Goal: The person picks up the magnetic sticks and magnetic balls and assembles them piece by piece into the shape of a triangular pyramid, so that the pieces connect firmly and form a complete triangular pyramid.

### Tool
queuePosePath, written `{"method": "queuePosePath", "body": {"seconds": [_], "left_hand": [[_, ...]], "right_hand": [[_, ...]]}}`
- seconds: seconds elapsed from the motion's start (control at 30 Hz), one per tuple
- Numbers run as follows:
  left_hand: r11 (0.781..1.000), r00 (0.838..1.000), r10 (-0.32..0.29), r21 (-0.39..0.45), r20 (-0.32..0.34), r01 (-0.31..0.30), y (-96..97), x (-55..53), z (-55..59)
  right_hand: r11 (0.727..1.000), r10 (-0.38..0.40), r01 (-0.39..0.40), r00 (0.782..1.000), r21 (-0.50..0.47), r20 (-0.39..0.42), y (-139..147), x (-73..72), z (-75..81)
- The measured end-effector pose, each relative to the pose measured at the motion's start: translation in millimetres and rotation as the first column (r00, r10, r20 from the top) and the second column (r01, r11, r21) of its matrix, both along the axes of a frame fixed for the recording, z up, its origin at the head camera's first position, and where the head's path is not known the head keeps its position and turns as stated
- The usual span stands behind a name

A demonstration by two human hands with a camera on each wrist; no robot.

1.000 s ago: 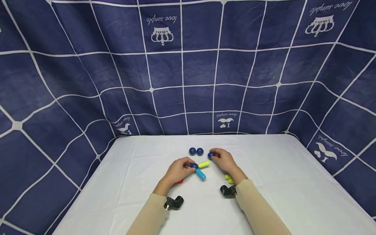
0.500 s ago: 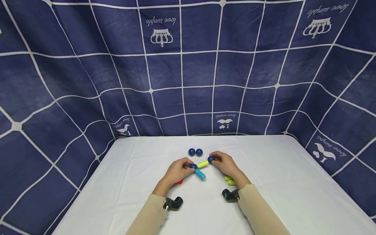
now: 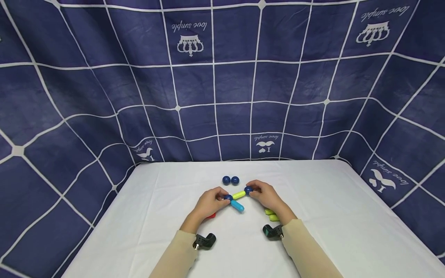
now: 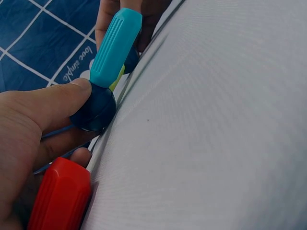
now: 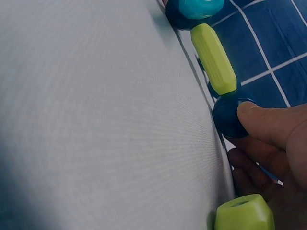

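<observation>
My left hand (image 3: 209, 201) pinches a dark blue ball (image 4: 98, 110) between thumb and fingers. A light blue rod (image 3: 237, 205) and a yellow-green rod (image 3: 238, 195) both extend from this ball. At the yellow-green rod's other end sits a second dark blue ball (image 5: 230, 115), pinched by my right hand (image 3: 267, 196). That rod touches both balls and bridges the space between my hands. Beside my left palm lies a red rod (image 4: 62, 196), mostly hidden by the hand in the head view.
Two more dark blue balls (image 3: 231, 180) rest side by side farther back on the white-covered table (image 3: 167, 185). Yellow-green rods (image 3: 272, 215) lie by my right wrist. A blue checked curtain (image 3: 233, 81) encloses the back and sides.
My right hand has brought its ball nearer and slightly left, onto the free end of the yellow-green rod. The left hand keeps its hold almost in place.
</observation>
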State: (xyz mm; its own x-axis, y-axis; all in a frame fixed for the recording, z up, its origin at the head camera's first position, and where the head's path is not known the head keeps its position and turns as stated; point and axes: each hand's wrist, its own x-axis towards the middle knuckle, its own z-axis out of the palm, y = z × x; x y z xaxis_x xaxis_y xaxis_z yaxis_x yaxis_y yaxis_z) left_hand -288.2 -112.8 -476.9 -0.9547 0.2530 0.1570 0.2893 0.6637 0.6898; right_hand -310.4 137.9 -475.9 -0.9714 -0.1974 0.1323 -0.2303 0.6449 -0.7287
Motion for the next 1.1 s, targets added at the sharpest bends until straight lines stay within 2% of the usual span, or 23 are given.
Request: {"method": "queuePosePath", "body": {"seconds": [0.27, 0.4, 0.63, 1.1], "left_hand": [[1.0, 1.0, -0.012, 0.017, -0.006, 0.012, -0.4, 0.7, -0.8], [1.0, 1.0, -0.014, 0.006, 0.0, 0.014, -0.2, 0.5, -0.7], [0.999, 0.998, -0.047, -0.022, -0.032, 0.047, -1.0, 0.5, -1.5], [0.999, 0.998, -0.035, -0.002, -0.044, 0.035, -0.6, 1.7, -2.3]], "right_hand": [[1.0, 0.004, -0.004, 1.0, 0.011, -0.003, -1.0, 0.6, 2.4], [1.0, 0.014, -0.014, 1.0, 0.021, -0.015, -1.3, 0.9, 4.5], [0.999, 0.025, -0.025, 0.999, 0.029, -0.02, -1.4, 2.9, 6.9], [0.998, 0.032, -0.031, 0.999, 0.052, -0.022, 0.5, 7.1, 8.3]]}}
